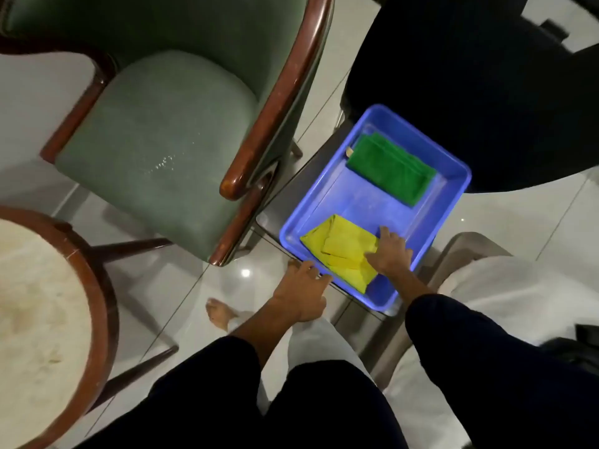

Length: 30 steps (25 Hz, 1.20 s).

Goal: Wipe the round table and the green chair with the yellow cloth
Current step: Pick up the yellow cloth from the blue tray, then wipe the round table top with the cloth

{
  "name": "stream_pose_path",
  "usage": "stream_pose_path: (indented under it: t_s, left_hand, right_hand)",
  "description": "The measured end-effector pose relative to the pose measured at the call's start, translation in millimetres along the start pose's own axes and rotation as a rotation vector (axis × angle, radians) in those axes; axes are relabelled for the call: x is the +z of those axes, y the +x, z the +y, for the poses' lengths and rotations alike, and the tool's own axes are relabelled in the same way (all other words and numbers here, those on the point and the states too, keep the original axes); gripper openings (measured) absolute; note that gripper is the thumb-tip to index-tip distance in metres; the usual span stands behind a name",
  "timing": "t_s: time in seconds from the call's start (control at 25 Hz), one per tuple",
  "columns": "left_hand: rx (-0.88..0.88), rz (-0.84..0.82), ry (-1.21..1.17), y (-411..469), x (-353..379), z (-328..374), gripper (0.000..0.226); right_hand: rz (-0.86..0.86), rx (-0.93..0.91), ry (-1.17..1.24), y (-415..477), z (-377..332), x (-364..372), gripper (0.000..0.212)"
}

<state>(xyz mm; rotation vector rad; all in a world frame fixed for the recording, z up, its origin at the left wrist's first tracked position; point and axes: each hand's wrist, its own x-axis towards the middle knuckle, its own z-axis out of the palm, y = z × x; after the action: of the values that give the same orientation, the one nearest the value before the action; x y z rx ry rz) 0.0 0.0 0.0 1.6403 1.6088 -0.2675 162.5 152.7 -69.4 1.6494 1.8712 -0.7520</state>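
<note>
The folded yellow cloth (340, 251) lies in the near end of a blue plastic tray (450, 202). My right hand (389, 252) rests flat on the cloth's right side, fingers spread. Fingers of my left hand (301, 293) touch the tray's near-left rim. The green chair (155, 140), with brown wooden arms, stands at upper left; small wet drops shine on its seat. The round table (42, 319), pale top with a brown rim, is at lower left.
A folded green cloth (390, 168) lies in the tray's far end. The tray sits on a low glass-topped stand. A dark chair (470, 76) is behind it, a white seat (505, 303) at right. My bare foot (218, 314) stands on the glossy tiled floor.
</note>
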Motion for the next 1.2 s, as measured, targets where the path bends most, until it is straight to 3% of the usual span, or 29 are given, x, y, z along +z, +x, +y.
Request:
stream_pose_path:
  t_s: [0.12, 0.24, 0.36, 0.44, 0.52, 0.64, 0.84, 0.96, 1.12, 1.2]
  left_hand:
    - [-0.043, 0.011, -0.025, -9, -4, -9, 0.049]
    - [-0.078, 0.176, -0.029, -12, -27, -20, 0.063]
    - [-0.167, 0.313, -0.021, -24, -48, -34, 0.084]
    - [-0.197, 0.337, -0.009, -43, -57, -55, 0.077]
    - [-0.218, 0.378, -0.133, -68, -60, -82, 0.051]
    - [-0.278, 0.497, -0.557, -114, -60, -121, 0.025]
    - [-0.513, 0.809, -1.155, -205, -25, -217, 0.025]
    - [-0.671, 0.972, -1.258, -256, 34, -278, 0.027]
    - [-0.789, 1.008, -1.312, -302, 113, -354, 0.034]
    - [-0.765, 0.940, -1.382, -318, 140, -395, 0.054]
  right_hand:
    - [-0.100, -0.146, -0.123, -2, -12, -20, 0.026]
    - [-0.104, -0.554, -0.360, -24, -40, -41, 0.029]
    - [0.027, -0.924, -0.565, -58, -84, -54, 0.031]
    - [0.066, -1.048, -0.528, -80, -117, -72, 0.032]
    - [0.005, -1.021, -0.358, -96, -148, -93, 0.024]
    - [-0.150, -0.844, 0.040, -110, -194, -108, 0.018]
    - [-0.393, -0.591, 0.587, -130, -306, -42, 0.027]
    - [-0.321, -0.528, 0.542, -153, -383, 47, 0.032]
    - [-0.068, -0.828, 0.336, -177, -487, 135, 0.047]
    - [0.039, -0.854, 0.278, -181, -524, 180, 0.047]
